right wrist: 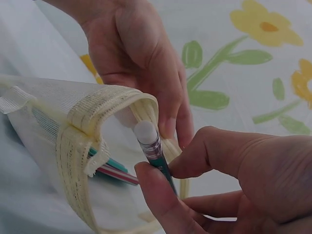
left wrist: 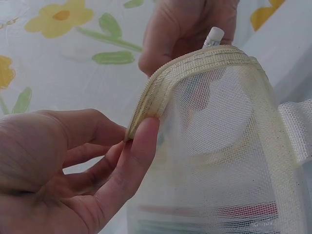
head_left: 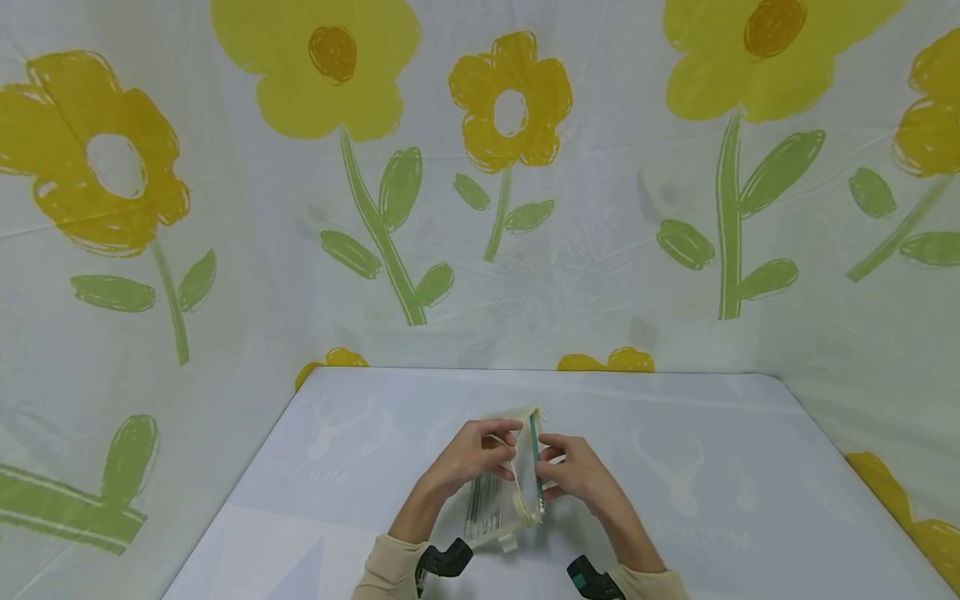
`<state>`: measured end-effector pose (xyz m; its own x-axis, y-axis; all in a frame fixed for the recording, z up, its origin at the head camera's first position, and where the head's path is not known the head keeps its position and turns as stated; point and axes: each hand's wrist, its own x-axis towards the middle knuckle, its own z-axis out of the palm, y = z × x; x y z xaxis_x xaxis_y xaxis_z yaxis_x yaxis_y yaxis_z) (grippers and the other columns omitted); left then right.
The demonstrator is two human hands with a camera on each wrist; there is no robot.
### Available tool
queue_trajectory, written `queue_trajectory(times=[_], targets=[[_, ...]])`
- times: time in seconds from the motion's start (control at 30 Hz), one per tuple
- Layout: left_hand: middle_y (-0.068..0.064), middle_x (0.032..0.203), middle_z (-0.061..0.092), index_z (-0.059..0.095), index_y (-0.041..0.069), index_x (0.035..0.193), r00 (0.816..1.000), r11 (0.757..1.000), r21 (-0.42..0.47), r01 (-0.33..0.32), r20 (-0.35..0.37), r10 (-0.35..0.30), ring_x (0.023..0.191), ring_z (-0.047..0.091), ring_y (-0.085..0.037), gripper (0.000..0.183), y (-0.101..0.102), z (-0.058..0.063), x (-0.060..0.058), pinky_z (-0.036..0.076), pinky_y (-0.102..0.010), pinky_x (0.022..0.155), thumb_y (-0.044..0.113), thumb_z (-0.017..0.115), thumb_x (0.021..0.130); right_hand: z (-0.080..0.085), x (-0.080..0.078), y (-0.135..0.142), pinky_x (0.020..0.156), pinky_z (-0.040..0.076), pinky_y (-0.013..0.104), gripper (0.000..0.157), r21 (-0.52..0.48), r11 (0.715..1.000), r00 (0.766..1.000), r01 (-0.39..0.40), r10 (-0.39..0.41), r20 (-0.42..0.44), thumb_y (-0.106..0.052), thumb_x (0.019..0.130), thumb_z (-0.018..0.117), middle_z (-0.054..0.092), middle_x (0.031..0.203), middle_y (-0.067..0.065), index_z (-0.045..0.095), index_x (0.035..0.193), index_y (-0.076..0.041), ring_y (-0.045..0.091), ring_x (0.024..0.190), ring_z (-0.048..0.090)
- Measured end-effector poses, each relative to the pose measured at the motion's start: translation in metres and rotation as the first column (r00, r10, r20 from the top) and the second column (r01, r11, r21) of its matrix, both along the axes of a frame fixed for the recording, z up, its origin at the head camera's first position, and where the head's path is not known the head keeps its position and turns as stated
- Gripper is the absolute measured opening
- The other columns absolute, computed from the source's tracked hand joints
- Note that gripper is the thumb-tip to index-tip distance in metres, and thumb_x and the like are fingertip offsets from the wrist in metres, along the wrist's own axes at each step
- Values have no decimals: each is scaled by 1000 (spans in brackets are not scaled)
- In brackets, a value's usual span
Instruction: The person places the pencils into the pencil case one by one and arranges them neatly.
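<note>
A cream mesh zip pouch [head_left: 491, 504] is held above the table, its zippered mouth gaping to the right. My left hand [head_left: 474, 454] pinches the zipper edge [left wrist: 146, 105] between thumb and fingers. In my right hand [head_left: 576, 471], thumb and fingers pinch a teal pencil [right wrist: 157, 158] with a white eraser [right wrist: 145, 131]. This pencil stands at the pouch's mouth, its lower part hidden by my fingers in the right wrist view. Inside the pouch lie a red-striped pencil [right wrist: 116, 174] and a teal pencil [right wrist: 114, 165].
The white table [head_left: 360, 467] with faint deer prints spreads beneath and around the hands. A curtain [head_left: 585, 208] with yellow flowers hangs behind it and on both sides. A small white fabric tab [left wrist: 296, 126] sticks out from the pouch's side.
</note>
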<state>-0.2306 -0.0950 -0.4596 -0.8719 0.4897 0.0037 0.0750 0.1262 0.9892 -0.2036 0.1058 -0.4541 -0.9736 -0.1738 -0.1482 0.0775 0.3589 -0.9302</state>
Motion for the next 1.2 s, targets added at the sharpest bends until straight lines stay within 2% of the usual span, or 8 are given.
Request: queue_trajectory(times=[0.17, 0.47, 0.67, 0.97, 1.2], targets=[[-26, 114, 57, 54, -1, 137, 1000, 1000, -3, 1, -4, -1, 80, 66, -19, 44, 1, 0, 0, 65, -38, 71, 4, 59, 94, 0, 0, -2, 58, 64, 34, 63, -16, 1000, 1000, -9, 9, -7, 1, 77, 61, 61, 100, 15, 48, 138, 11, 16, 74, 61], [-25, 113, 57, 54, -1, 138, 1000, 1000, -13, 6, -8, -6, 81, 65, -20, 44, 0, -1, 2, 65, -45, 74, 4, 58, 94, -2, 1, -2, 60, 64, 34, 64, -32, 998, 999, -54, 54, -4, -1, 82, 66, 60, 101, 15, 44, 140, 12, 16, 74, 63], [-24, 113, 57, 54, -1, 138, 1000, 1000, -17, 18, -7, -18, 82, 65, -19, 44, 1, -2, 2, 65, -42, 73, 4, 58, 94, -4, 1, 1, 62, 65, 36, 65, -46, 995, 996, -92, 92, -1, -7, 87, 70, 60, 101, 16, 41, 141, 14, 19, 76, 65], [-31, 116, 55, 52, -5, 138, 1000, 1000, -14, 22, -7, -23, 77, 66, -18, 45, 4, -1, 1, 65, -38, 71, 4, 58, 94, -6, 1, 3, 64, 65, 36, 65, -70, 993, 995, -96, 96, -1, -3, 85, 69, 62, 102, 18, 41, 140, 16, 23, 77, 68], [-31, 115, 54, 52, -4, 138, 1000, 1000, -9, 27, -4, -27, 81, 66, -22, 45, 3, -1, 1, 65, -37, 71, 4, 59, 94, -5, 0, 3, 63, 65, 33, 60, -40, 993, 994, -112, 112, -2, -11, 90, 69, 65, 99, 14, 44, 139, 14, 19, 73, 66]])
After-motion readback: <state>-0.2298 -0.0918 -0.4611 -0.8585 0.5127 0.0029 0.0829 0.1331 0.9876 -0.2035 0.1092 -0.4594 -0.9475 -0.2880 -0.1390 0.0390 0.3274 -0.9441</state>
